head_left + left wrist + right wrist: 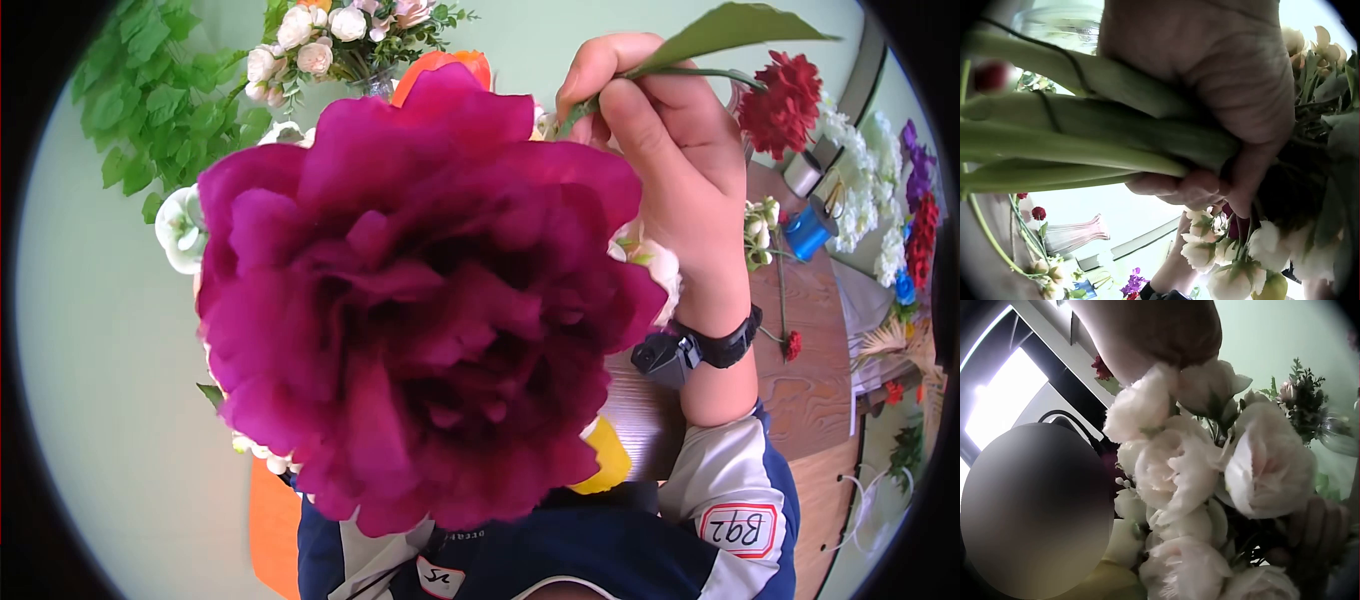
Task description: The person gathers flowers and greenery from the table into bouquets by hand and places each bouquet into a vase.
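Observation:
A large magenta peony (420, 290) fills the middle of the head view and hides the left hand there. In the left wrist view my left hand (1204, 81) grips a bundle of thick green stems (1104, 137), the lower part of a bouquet. White roses (1179, 469) crowd this bouquet, with a yellow bloom (603, 457) and an orange bloom (455, 68) at its edges. Beside the bouquet's upper right, my right hand (675, 165) pinches the stem of a red carnation (782, 105) between thumb and fingers. A broad green leaf (735, 40) rises from that stem.
On the brown table (800, 370) at right lie a blue spool (808, 232), a silver roll (802, 173) and another small red flower (793, 345). A pink vase (1079, 236) shows in the left wrist view. Leafy vines (150, 90) hang at upper left.

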`<state>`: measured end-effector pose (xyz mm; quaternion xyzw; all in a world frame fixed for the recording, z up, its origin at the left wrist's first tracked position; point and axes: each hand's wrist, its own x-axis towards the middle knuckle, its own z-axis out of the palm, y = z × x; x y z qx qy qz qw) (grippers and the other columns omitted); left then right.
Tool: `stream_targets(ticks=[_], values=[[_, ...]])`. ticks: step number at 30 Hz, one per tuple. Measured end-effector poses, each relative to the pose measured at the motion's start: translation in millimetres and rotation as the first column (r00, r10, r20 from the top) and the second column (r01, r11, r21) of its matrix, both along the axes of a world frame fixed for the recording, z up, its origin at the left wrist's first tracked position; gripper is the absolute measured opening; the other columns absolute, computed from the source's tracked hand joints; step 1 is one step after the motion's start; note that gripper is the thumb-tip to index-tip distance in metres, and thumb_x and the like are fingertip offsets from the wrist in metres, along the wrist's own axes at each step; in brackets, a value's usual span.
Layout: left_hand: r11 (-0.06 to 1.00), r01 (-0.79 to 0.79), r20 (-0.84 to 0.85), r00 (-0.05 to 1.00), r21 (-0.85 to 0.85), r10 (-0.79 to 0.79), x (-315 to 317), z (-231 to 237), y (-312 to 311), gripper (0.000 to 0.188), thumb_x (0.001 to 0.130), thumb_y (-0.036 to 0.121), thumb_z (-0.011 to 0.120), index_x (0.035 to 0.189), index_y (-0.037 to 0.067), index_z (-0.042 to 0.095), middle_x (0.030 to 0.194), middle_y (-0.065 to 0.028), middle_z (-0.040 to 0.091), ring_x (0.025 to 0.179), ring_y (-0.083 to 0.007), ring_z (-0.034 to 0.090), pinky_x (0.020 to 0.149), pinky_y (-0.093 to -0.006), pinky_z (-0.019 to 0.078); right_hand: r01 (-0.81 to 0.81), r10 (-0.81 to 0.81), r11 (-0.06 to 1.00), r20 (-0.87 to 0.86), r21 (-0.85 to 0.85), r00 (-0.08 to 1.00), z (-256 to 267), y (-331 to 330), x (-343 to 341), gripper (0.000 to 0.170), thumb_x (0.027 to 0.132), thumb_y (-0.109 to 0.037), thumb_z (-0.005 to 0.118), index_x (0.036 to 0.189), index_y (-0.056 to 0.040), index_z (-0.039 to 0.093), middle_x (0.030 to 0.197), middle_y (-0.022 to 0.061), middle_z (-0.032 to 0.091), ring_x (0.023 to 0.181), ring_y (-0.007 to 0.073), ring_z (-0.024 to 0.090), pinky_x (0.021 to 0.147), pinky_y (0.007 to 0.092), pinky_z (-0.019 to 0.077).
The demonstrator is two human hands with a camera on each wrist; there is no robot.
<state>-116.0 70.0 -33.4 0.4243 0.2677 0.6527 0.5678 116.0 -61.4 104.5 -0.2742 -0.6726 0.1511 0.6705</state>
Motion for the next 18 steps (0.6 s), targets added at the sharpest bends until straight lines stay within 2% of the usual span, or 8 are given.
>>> stream_targets(ticks=[3,7,9,11,13,15,17,18], values=[[1.0,-0.02,-0.004,1.0,-0.01,0.02,3.0,1.1,-2.7,0.021,0.084,0.027,0.053,0.087,0.006,0.049,0.061,-0.0033,0.049,0.044,-0.0139,0.043,0.043,-0.0243,0.0364,-0.078,0.079,0.997,0.111,-0.012,0.991,10.7,-14.0,-3.4,0.013,0.088,0.0,0.044,0.093,0.0069,0.053,0.085,0.0084,0.056,0.076,0.0128,0.052,0.067,0.0212,0.0408],[0.995,-0.1,0.021,0.995,-0.012,0.1,-1.9,5.3,-10.1,0.021,0.084,0.027,0.053,0.088,0.006,0.049,0.061,-0.0035,0.049,0.044,-0.014,0.043,0.044,-0.0243,0.0366,0.015,-0.018,1.0,0.286,0.012,0.958,16.9,-21.1,5.0,0.012,0.081,0.008,0.044,0.084,0.0055,0.056,0.079,0.0087,0.055,0.074,0.0159,0.051,0.066,0.0255,0.0407],[0.988,-0.151,0.035,0.988,-0.015,0.151,-7.5,8.2,-15.0,0.021,0.084,0.027,0.054,0.088,0.006,0.049,0.061,-0.0035,0.049,0.044,-0.0141,0.043,0.044,-0.0243,0.0367,0.168,-0.163,0.985,0.448,0.03,0.879,18.3,-22.2,9.1,0.012,0.081,0.009,0.044,0.084,0.0054,0.055,0.078,0.0084,0.054,0.073,0.0155,0.05,0.065,0.0259,0.0404],[0.981,-0.195,0.045,0.98,-0.018,0.196,-12.4,11.4,-19.5,0.021,0.084,0.027,0.054,0.088,0.006,0.049,0.061,-0.0036,0.049,0.044,-0.0141,0.043,0.044,-0.0244,0.0367,0.133,-0.162,0.986,0.437,0.097,0.885,15.2,-21.7,6.2,0.01,0.085,0.005,0.045,0.086,0.0053,0.055,0.077,0.0074,0.053,0.073,0.0144,0.05,0.065,0.025,0.0399],[0.972,-0.233,0.054,0.971,-0.019,0.234,-17.4,14.3,-23.1,0.021,0.084,0.027,0.054,0.088,0.006,0.05,0.061,-0.0036,0.049,0.044,-0.0142,0.043,0.044,-0.0244,0.0368,0.371,-0.392,0.92,0.317,0.128,0.864,13.0,-23.7,1.1,0.009,0.084,-0.001,0.05,0.081,0.0003,0.058,0.073,0.0037,0.055,0.066,0.0099,0.052,0.056,0.0234,0.0395],[0.963,-0.267,0.06,0.961,-0.023,0.268,-21.8,16.5,-25.8,0.021,0.083,0.027,0.054,0.088,0.006,0.05,0.062,-0.0037,0.05,0.044,-0.0143,0.044,0.044,-0.0244,0.0369,0.3,-0.315,0.949,0.3,0.097,0.9,11.8,-26.7,-2.8,0.01,0.089,-0.004,0.049,0.087,0.0005,0.058,0.079,0.0031,0.056,0.071,0.01,0.052,0.062,0.0236,0.0418],[0.953,-0.303,0.055,0.951,-0.032,0.304,-28.2,17.2,-30.3,0.021,0.083,0.027,0.054,0.088,0.006,0.05,0.062,-0.0037,0.05,0.044,-0.0143,0.044,0.044,-0.0244,0.037,0.185,-0.189,0.981,-0.063,-0.061,0.98,5.7,-26.1,-9.4,0.013,0.093,-0.008,0.046,0.093,0.0015,0.055,0.086,0.0027,0.055,0.077,0.0099,0.051,0.071,0.0237,0.042],[0.948,-0.316,0.053,0.947,-0.033,0.317,-31.0,17.8,-30.6,0.021,0.083,0.027,0.054,0.088,0.006,0.05,0.062,-0.0038,0.05,0.044,-0.0144,0.044,0.044,-0.0244,0.0371,0.103,-0.103,0.995,0.018,0.005,0.995,1.0,-17.5,4.3,0.014,0.094,-0.01,0.044,0.096,0.0024,0.051,0.089,0.0026,0.053,0.08,0.0105,0.049,0.077,0.0241,0.041]])
